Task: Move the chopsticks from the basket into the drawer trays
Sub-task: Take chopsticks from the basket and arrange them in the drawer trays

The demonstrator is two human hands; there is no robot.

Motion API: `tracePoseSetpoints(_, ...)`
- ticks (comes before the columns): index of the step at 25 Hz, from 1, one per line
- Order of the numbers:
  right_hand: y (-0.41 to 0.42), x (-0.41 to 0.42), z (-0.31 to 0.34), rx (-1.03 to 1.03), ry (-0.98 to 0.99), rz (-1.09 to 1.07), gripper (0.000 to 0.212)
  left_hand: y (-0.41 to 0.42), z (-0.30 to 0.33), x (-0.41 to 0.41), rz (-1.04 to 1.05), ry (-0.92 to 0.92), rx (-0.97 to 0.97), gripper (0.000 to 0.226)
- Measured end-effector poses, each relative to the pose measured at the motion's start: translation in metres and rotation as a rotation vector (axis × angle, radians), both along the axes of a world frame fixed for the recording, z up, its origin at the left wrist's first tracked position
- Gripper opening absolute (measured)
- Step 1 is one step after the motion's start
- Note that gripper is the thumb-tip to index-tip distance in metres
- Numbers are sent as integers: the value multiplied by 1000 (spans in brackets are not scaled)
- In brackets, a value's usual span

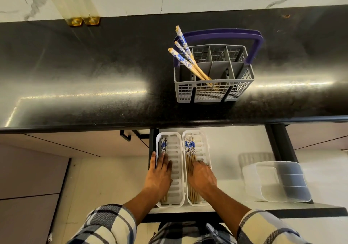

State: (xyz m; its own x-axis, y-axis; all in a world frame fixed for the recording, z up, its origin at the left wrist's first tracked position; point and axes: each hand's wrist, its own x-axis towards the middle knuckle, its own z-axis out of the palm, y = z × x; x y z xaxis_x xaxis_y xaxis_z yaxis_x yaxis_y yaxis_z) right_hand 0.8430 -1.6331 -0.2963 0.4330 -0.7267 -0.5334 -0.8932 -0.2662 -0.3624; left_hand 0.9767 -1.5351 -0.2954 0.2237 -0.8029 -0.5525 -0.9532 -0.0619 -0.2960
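**Both hands down in the drawer trays**

Your left hand (pixel 161 170) lies flat in the left tray (pixel 178 196), fingers straight and resting on the chopsticks (pixel 163 145) that sit along that tray's left side. The outermost finger reaches over the tray's rim towards the dark drawer wall (pixel 151 149). Your right hand (pixel 202 177) is in the right tray (pixel 204 149), fingers bent down onto a wider bundle of chopsticks (pixel 190 149); whether they pinch any of the sticks or only press on them cannot be told from here.

The two white slotted trays sit side by side, touching, at the left end of the open drawer (pixel 235 149). In both, the blue-and-white patterned ends point away from you.

Up on the black counter (pixel 75 64), the grey basket (pixel 212 94) with its purple handle (pixel 256 44) stands upright, well apart from the trays. Several chopsticks (pixel 185 58) lean out of its near middle compartment, patterned ends tilted up and to the left.

A clear plastic container (pixel 278 181) lies at the right end of the drawer. Your sleeves (pixel 111 225) are checked.
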Motion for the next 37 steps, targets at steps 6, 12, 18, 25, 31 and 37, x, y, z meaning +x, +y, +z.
tracePoseSetpoints(6, 0, -1, 0, 2, 4, 3, 26, 1, -4, -10, 0, -115, 98, 85)
tracePoseSetpoints(12, 1, -1, 1, -10, -1, 4, 24, -3, -6, -16, 66, -50, 27, 76)
tracePoseSetpoints(18, 1, -1, 1, -9, -9, 5, 24, 1, -4, -17, 74, -53, 51, 82)
tracePoseSetpoints(25, 1, -3, 2, -6, -13, 12, 24, -9, 5, -19, 101, -67, 81, 72)
tracePoseSetpoints(31, 1, -4, 1, -13, -12, 24, 26, -5, 13, -8, 23, -86, 84, 84)
tracePoseSetpoints(37, 2, -4, 2, -19, -17, 17, 26, -1, 8, -9, -20, -126, 150, 93)
